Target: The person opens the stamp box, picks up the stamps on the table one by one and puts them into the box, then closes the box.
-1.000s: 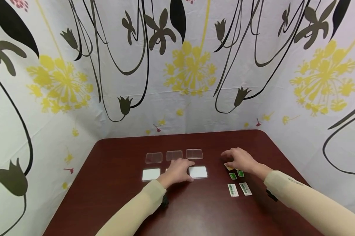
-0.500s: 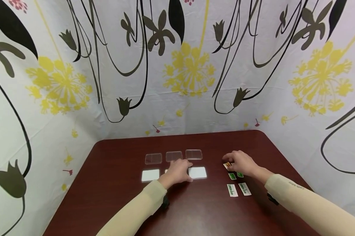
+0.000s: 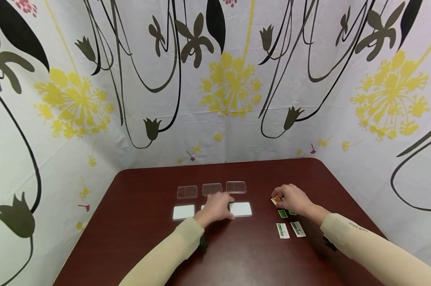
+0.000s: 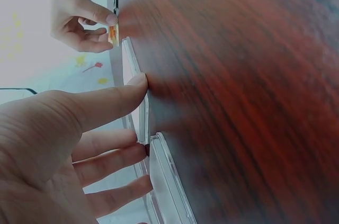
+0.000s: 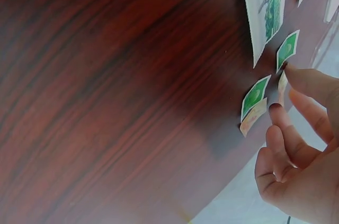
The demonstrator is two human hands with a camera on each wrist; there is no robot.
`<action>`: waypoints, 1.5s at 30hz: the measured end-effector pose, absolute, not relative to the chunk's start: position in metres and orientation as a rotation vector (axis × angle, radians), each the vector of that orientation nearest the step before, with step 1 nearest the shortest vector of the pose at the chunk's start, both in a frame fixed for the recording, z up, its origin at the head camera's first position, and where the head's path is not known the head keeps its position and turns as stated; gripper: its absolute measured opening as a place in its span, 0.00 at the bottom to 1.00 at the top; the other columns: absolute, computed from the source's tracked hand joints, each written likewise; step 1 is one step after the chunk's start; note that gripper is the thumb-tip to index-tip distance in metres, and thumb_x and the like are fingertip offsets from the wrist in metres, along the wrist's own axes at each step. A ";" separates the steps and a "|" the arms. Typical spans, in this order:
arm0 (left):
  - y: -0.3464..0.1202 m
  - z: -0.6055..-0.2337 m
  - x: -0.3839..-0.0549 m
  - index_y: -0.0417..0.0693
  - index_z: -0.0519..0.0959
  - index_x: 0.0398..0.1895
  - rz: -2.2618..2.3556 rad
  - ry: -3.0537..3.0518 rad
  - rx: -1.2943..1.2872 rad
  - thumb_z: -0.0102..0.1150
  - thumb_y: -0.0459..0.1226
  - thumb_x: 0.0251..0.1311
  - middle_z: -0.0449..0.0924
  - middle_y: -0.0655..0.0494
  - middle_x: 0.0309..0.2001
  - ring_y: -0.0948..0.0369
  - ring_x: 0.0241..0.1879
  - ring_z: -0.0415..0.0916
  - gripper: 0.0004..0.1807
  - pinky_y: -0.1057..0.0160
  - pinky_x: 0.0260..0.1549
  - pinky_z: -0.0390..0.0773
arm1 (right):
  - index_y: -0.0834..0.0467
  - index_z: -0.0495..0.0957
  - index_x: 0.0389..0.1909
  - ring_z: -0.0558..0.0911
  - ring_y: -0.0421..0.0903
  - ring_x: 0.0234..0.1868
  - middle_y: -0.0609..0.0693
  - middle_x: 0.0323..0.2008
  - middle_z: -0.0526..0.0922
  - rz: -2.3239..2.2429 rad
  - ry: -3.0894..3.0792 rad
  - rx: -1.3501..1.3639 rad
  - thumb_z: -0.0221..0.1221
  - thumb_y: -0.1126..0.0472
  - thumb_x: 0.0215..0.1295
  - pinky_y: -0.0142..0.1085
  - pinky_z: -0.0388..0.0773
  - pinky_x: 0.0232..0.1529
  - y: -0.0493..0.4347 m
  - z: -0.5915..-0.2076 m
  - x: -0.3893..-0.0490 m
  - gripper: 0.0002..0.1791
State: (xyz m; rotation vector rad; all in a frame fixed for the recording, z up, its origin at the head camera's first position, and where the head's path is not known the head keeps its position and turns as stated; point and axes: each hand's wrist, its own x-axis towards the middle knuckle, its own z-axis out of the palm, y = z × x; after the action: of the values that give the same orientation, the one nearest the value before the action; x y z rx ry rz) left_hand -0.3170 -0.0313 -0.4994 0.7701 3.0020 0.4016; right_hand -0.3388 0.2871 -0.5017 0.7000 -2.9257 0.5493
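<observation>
My right hand [image 3: 292, 198] pinches a small orange postage stamp [image 3: 275, 201] between thumb and fingertips, close over the table. Beside it in the right wrist view lie a second orange stamp [image 5: 253, 118] and two green stamps [image 5: 286, 51]. Two larger white-and-green stamps [image 3: 282, 230] lie nearer the front. My left hand [image 3: 215, 207] holds the left end of a clear plastic case with a white face [image 3: 241, 209], thumb on its near edge and a finger at its far edge. Under that hand another white case is mostly hidden; a third white case [image 3: 183, 212] lies farther left.
Three clear, flat plastic covers [image 3: 235, 187] lie in a row behind the white cases. The dark red wooden table [image 3: 147, 246] has rounded far corners. A patterned cloth [image 3: 215, 139] hangs behind it and along both sides.
The right hand has lowered slightly onto the orange stamp and now pinches it; earlier its fingers were spread above it. The left hand stays at the case.
</observation>
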 end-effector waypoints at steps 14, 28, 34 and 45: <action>-0.032 -0.500 -0.318 0.54 0.86 0.55 0.410 3.006 0.773 0.79 0.53 0.48 0.82 0.59 0.48 0.56 0.49 0.77 0.30 0.36 0.55 0.69 | 0.55 0.89 0.40 0.77 0.42 0.31 0.47 0.35 0.84 0.607 -2.888 0.675 0.75 0.65 0.50 0.43 0.76 0.33 0.288 -0.510 -0.341 0.14; -0.033 -0.498 -0.317 0.57 0.86 0.54 0.326 3.005 0.802 0.77 0.55 0.49 0.81 0.60 0.49 0.56 0.48 0.78 0.29 0.35 0.55 0.69 | 0.57 0.88 0.48 0.75 0.45 0.30 0.48 0.37 0.83 0.972 -2.926 0.617 0.72 0.68 0.56 0.37 0.74 0.25 0.296 -0.507 -0.343 0.17; -0.032 -0.499 -0.319 0.57 0.86 0.52 0.291 3.013 0.809 0.77 0.56 0.50 0.81 0.61 0.47 0.56 0.46 0.78 0.27 0.35 0.54 0.69 | 0.58 0.87 0.51 0.79 0.47 0.33 0.51 0.40 0.84 1.134 -2.911 0.600 0.71 0.67 0.57 0.37 0.77 0.26 0.301 -0.505 -0.342 0.19; -0.031 -0.500 -0.319 0.57 0.87 0.49 0.256 3.018 0.826 0.77 0.56 0.49 0.81 0.60 0.44 0.57 0.43 0.79 0.26 0.38 0.51 0.72 | 0.59 0.84 0.56 0.79 0.45 0.29 0.50 0.42 0.85 1.259 -2.849 0.575 0.70 0.67 0.60 0.35 0.74 0.23 0.295 -0.501 -0.338 0.21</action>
State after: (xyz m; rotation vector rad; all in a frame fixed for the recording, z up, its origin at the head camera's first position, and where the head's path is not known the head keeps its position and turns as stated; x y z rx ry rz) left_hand -0.3195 -0.0307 -0.5000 0.8255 3.0183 0.2559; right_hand -0.3377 0.2950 -0.5011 0.5750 -2.8495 1.2591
